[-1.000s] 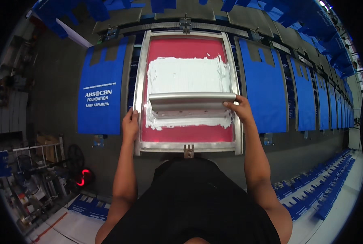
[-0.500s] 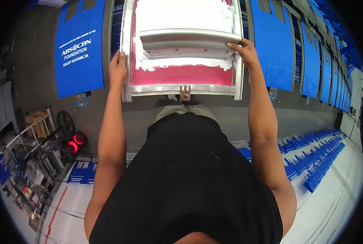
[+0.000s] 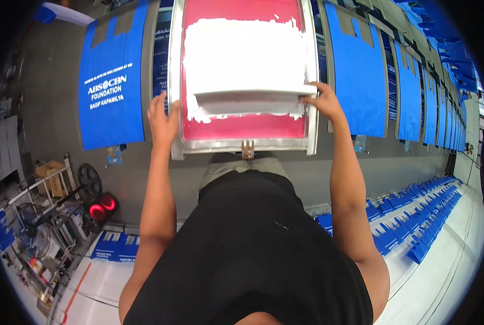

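A metal screen-printing frame [image 3: 175,65] with pink mesh [image 3: 242,128] lies in front of me. Thick white ink [image 3: 244,54] covers the mesh's middle. Across the ink stands a wide metal squeegee [image 3: 242,103], smeared white. My right hand [image 3: 327,103] pinches its right end between thumb and fingers, by the frame's right rail. My left hand [image 3: 164,119] is beside the left rail, fingers apart, holding nothing; whether it touches the rail I cannot tell. A small metal bracket [image 3: 247,150] sits at the middle of the frame's near edge.
A blue printed bag [image 3: 112,81] lies flat left of the frame. Blue bags [image 3: 358,76] run in a row along the right. More blue bags [image 3: 415,216] lie on the white surface at lower right. A cluttered rack [image 3: 41,216] and red-lit speaker [image 3: 102,207] stand at lower left.
My left hand has come off the frame's left rail and its fingers have spread. The squeegee, still in my right hand, is slightly closer to the frame's near edge. The whole view has shifted.
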Tool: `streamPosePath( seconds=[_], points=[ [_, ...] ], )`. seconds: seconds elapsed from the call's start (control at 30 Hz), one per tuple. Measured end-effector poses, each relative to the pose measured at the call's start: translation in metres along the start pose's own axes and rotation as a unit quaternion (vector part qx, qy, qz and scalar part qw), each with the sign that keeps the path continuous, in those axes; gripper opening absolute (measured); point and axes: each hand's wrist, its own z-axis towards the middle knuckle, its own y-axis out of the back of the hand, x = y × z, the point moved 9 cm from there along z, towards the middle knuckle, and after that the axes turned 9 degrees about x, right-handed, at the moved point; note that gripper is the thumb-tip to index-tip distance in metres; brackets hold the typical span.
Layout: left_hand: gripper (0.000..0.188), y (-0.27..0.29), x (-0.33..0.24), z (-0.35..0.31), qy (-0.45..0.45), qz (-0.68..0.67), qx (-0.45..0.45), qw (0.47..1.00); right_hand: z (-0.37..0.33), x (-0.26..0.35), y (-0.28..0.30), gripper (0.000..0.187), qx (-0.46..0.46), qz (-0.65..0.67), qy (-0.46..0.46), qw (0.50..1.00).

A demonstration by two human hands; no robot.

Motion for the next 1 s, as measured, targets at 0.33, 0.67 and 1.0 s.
streamPosePath(
  seconds=[0.33, 0.67, 1.0],
  points=[
    [0.019, -0.005, -0.153, 0.061, -0.192, 0.082, 0.242, 0.947, 0.004, 0.085, -0.012, 0.032, 0.018, -0.315, 0.079, 0.946],
    [0.045, -0.075, -0.106, 0.143, -0.212, 0.154, 0.125, 0.957, 0.119, 0.069, -0.027, 0.038, -0.091, -0.481, 0.160, 0.857],
    [0.034, -0.020, -0.130, -0.015, -0.172, 0.064, 0.207, 0.961, -0.047, 0.086, -0.056, 0.035, 0.042, -0.369, 0.076, 0.926]
  ],
)
